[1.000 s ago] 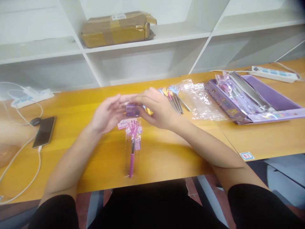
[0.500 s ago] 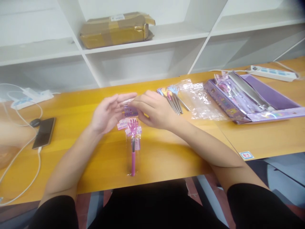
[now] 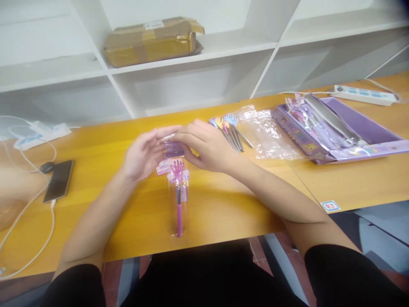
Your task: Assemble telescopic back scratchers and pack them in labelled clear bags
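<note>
On the orange-yellow table, a pink hand-shaped stick [image 3: 179, 213] lies in a clear wrapper, its finger end pointing away from me. Small pink and purple cards [image 3: 174, 149] show beyond it, between my hands. My left hand [image 3: 145, 154] is raised palm inward with its fingers apart, and nothing shows in its grip. Opposite it, my right hand [image 3: 207, 147] is curled, its fingertips near my left fingers and over a bit of clear plastic; what it holds, if anything, is too small to make out.
Several hand-ended sticks [image 3: 231, 132] lie right of my hands, beside crumpled clear plastic [image 3: 271, 134]. Farther right is an open purple box [image 3: 322, 128] with wrapped items. A phone [image 3: 59, 180], cables and a person's blurred arm are at left; a taped carton [image 3: 151, 42] is on the shelf.
The view has shifted slightly. Both hands keep nearly the same pose over the cards, and the wrapped pink stick stays in place.
</note>
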Demonstrator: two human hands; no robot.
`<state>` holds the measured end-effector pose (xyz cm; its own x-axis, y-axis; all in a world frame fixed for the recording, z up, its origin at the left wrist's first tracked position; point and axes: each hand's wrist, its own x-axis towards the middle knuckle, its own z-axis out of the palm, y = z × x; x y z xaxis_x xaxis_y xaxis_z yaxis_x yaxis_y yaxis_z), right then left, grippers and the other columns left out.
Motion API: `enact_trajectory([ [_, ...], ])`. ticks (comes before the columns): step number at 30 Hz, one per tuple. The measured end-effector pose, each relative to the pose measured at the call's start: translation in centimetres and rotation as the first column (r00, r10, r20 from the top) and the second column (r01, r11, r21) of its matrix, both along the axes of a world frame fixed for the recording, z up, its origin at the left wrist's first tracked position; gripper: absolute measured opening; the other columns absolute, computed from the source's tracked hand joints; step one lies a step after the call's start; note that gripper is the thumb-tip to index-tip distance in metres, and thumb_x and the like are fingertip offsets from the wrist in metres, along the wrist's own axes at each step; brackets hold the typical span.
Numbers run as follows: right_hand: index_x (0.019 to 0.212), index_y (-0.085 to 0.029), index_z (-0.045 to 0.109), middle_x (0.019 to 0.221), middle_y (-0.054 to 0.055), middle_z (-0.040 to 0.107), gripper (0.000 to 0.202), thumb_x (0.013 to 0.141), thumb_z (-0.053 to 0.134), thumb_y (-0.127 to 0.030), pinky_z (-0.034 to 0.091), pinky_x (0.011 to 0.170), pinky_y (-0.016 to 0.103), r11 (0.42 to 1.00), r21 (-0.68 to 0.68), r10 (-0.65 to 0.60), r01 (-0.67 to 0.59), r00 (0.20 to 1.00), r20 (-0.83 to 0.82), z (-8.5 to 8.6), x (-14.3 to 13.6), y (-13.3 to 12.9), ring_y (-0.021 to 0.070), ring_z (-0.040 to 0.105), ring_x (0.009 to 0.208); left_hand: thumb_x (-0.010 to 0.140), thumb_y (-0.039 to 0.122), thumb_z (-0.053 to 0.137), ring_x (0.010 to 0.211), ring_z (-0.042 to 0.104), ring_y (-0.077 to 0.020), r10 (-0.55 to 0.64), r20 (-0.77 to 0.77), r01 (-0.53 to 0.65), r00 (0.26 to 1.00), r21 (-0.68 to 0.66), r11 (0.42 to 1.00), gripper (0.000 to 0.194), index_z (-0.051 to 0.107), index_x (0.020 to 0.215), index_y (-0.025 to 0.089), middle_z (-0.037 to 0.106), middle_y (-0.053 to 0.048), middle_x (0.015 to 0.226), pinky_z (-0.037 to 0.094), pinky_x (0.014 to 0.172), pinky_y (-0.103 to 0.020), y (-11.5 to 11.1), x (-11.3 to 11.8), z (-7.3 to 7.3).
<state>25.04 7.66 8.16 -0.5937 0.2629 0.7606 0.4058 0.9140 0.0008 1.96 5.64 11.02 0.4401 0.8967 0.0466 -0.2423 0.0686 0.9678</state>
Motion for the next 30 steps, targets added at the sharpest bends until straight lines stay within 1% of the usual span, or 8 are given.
enact_trajectory([
  [4, 0.135, -0.024, 0.060, 0.121, 0.009, 0.071, 0.029, 0.111, 0.045, -0.018, 0.051, 0.096, 0.044, 0.996, -0.094, -0.025, 0.013, 0.991, -0.128, 0.3, 0.3, 0.2, 0.0253, 0.065, 0.109, 0.100, 0.059, 0.063, 0.137, 0.072, -0.0395, -0.005, -0.011, 0.005, 1.000, 0.005, 1.000, 0.053, 0.084, 0.129, 0.020, 0.081, -0.014, 0.138, 0.059, 0.114, -0.055, -0.1, 0.1, 0.0],
  [7, 0.131, -0.022, 0.059, 0.121, 0.010, 0.071, 0.021, 0.112, 0.052, -0.027, 0.052, 0.087, 0.039, 0.939, -0.334, -0.153, 0.077, 0.966, -0.206, 0.5, 0.3, 0.0, 0.0216, 0.066, 0.097, 0.101, 0.057, 0.062, 0.138, 0.071, -0.0402, 0.019, -0.011, -0.018, 1.000, 0.016, 1.000, 0.055, 0.082, 0.133, 0.017, 0.080, -0.016, 0.141, 0.057, 0.117, -0.058, -0.3, 0.3, 0.1],
  [10, 0.122, -0.019, 0.062, 0.112, 0.008, 0.073, 0.025, 0.114, 0.055, -0.042, 0.050, 0.080, 0.035, 0.793, -0.606, -0.201, 0.058, 0.965, -0.171, 0.8, 0.3, -0.3, 0.0180, 0.065, 0.086, 0.101, 0.057, 0.062, 0.141, 0.069, -0.0401, 0.047, -0.014, -0.046, 0.999, 0.045, 0.998, 0.055, 0.081, 0.133, 0.016, 0.079, -0.017, 0.142, 0.055, 0.120, -0.059, -0.4, 0.4, 0.3],
  [15, 0.105, -0.018, 0.070, 0.096, 0.005, 0.075, 0.053, 0.117, 0.042, -0.062, 0.051, 0.085, 0.034, 0.490, -0.862, 0.037, -0.132, 0.991, -0.130, 0.6, 0.1, 0.2, 0.0176, 0.067, 0.088, 0.102, 0.057, 0.062, 0.145, 0.067, -0.0400, 0.080, -0.028, -0.078, 0.996, 0.075, 0.994, 0.053, 0.080, 0.133, 0.018, 0.075, -0.016, 0.149, 0.057, 0.119, -0.059, -0.4, 0.2, 0.6],
  [20, 0.115, -0.020, 0.078, 0.108, 0.006, 0.079, 0.039, 0.108, 0.064, -0.057, 0.055, 0.091, 0.036, 0.315, -0.925, 0.169, -0.211, 0.972, -0.164, -0.6, -0.9, 0.7, 0.0208, 0.067, 0.097, 0.103, 0.055, 0.060, 0.142, 0.069, -0.0389, 0.096, -0.024, -0.093, 0.995, 0.101, 0.991, 0.051, 0.080, 0.134, 0.019, 0.075, -0.016, 0.150, 0.057, 0.119, -0.057, -0.3, 0.0, 0.7],
  [23, 0.112, -0.020, 0.078, 0.110, 0.006, 0.078, 0.036, 0.107, 0.066, -0.054, 0.055, 0.091, 0.037, 0.248, -0.934, 0.152, -0.256, 0.963, -0.223, -1.5, -1.6, 0.7, 0.0213, 0.067, 0.099, 0.104, 0.055, 0.059, 0.142, 0.069, -0.0388, 0.108, -0.034, -0.104, 0.994, 0.110, 0.989, 0.051, 0.080, 0.134, 0.019, 0.075, -0.016, 0.149, 0.056, 0.120, -0.057, -0.3, 0.1, 0.7],
  [26, 0.101, -0.018, 0.074, 0.094, 0.004, 0.073, 0.037, 0.110, 0.061, -0.051, 0.052, 0.081, 0.034, 0.190, -0.931, 0.106, -0.311, 0.949, -0.296, -2.4, -2.1, 0.7, 0.0183, 0.064, 0.086, 0.104, 0.054, 0.059, 0.139, 0.071, -0.0376, 0.111, -0.037, -0.106, 0.993, 0.116, 0.988, 0.050, 0.079, 0.134, 0.019, 0.075, -0.016, 0.150, 0.057, 0.119, -0.056, -0.3, 0.1, 0.7],
  [30, 0.098, -0.018, 0.071, 0.087, 0.002, 0.068, 0.037, 0.112, 0.058, -0.051, 0.048, 0.075, 0.033, 0.148, -0.929, 0.078, -0.339, 0.941, -0.330, -2.9, -2.3, 0.6, 0.0165, 0.060, 0.080, 0.105, 0.055, 0.059, 0.132, 0.075, -0.0352, 0.086, -0.044, -0.080, 0.995, 0.129, 0.988, 0.051, 0.076, 0.139, 0.021, 0.075, -0.014, 0.151, 0.059, 0.115, -0.052, -0.1, -0.2, 0.5],
])
